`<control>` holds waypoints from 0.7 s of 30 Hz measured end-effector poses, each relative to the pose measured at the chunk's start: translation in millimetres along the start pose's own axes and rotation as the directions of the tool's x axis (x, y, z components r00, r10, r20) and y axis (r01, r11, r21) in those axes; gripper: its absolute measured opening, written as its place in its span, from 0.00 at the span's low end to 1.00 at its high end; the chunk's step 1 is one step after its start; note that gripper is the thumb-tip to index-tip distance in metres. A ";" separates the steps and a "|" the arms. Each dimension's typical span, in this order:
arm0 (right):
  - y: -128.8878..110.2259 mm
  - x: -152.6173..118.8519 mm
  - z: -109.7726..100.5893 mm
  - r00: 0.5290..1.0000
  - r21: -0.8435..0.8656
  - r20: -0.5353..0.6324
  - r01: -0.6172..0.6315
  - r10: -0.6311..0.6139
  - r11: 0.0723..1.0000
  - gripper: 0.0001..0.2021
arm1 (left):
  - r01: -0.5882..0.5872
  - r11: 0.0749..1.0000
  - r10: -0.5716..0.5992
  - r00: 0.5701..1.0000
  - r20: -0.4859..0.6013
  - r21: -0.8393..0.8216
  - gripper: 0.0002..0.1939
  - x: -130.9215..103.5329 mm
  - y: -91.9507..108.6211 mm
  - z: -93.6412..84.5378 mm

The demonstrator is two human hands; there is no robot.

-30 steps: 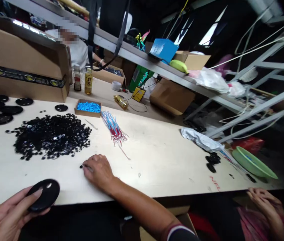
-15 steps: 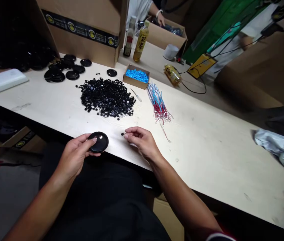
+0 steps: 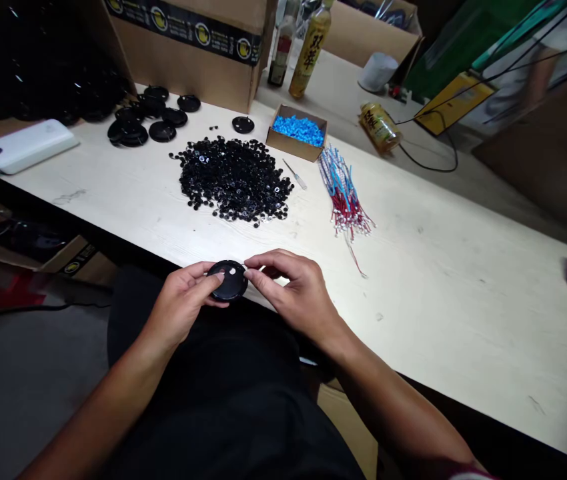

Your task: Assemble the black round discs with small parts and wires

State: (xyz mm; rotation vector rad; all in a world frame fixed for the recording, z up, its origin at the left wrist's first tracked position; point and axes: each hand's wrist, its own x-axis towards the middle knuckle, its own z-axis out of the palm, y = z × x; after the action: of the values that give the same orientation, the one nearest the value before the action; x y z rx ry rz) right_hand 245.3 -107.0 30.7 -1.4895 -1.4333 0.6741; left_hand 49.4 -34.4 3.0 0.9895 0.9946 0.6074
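Note:
A round black disc with a small hole is pinched between thumb and fingers of my left hand. At its right rim are the closed fingertips of my right hand; the small black part they held earlier is now hidden or too small to make out. Beyond both hands lies a pile of small black parts. A bundle of blue and red wires rests to its right, and a thin tool lies between them.
Behind the pile, a small box of blue pieces stands near a single disc. More black discs and a white power bank are at left. Bottles and a large carton stand at the back.
My right hand has come up to the disc's right edge, closing the gap between the hands. The whole view has shifted, with the table items appearing farther right and slightly higher.

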 end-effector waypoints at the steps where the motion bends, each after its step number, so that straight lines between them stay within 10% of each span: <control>1: -2.6 -0.1 2.7 0.998 -0.056 0.008 0.061 -0.061 0.997 0.07 | 0.000 1.000 0.000 1.000 0.007 -0.002 0.18 -0.1 -0.4 -0.1; 21: 2.1 -1.4 33.0 0.974 -0.426 0.160 0.214 -0.160 0.879 0.12 | -0.005 1.000 0.004 0.998 0.064 0.016 0.17 -2.6 -0.6 -8.1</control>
State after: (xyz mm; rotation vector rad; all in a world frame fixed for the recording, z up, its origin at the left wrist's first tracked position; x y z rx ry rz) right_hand 217.1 -100.0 14.9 -1.6400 -1.8894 0.3311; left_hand 40.9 -33.6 1.9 1.0196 0.9421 0.5689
